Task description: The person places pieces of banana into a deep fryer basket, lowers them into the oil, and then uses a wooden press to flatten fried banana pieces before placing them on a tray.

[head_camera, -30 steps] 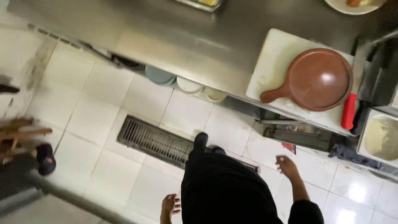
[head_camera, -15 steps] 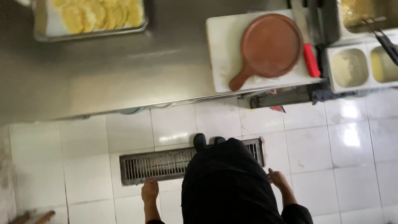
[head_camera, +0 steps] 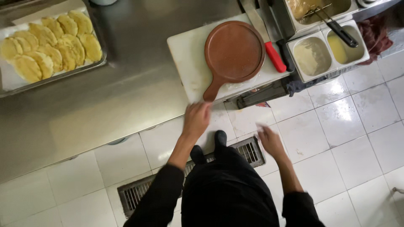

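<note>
left grip: left hand reaches up toward the handle end of the round brown wooden paddle board; fingers loosely curled, pinching nothing, just short of the handle tip, blurred
right grip: right hand hangs lower over the floor, fingers spread, empty, well apart from any object
board position: lies flat on the white rectangular cutting board, handle pointing down-left past the near edge of the surface
step: judged as the approach before a grasp; no contact with the handle yet
next move calls for: closing the left fingers round the narrow handle; the handle overhangs the edge, so it looks easy to take from below
surface: grey steel counter, cutting board at its right end
beside board: red-handled knife lies just right of the round disc, touching or nearly so; cannot tell which
right side: two square steel tubs of pale batter, black tongs across the far ones
left side: steel tray of yellow battered flat pieces, well apart from the hands
floor: white tiles, metal drain grate under the feet
in the way: nothing between left hand and handle; the knife is the closest hazard if the board swings right
</note>
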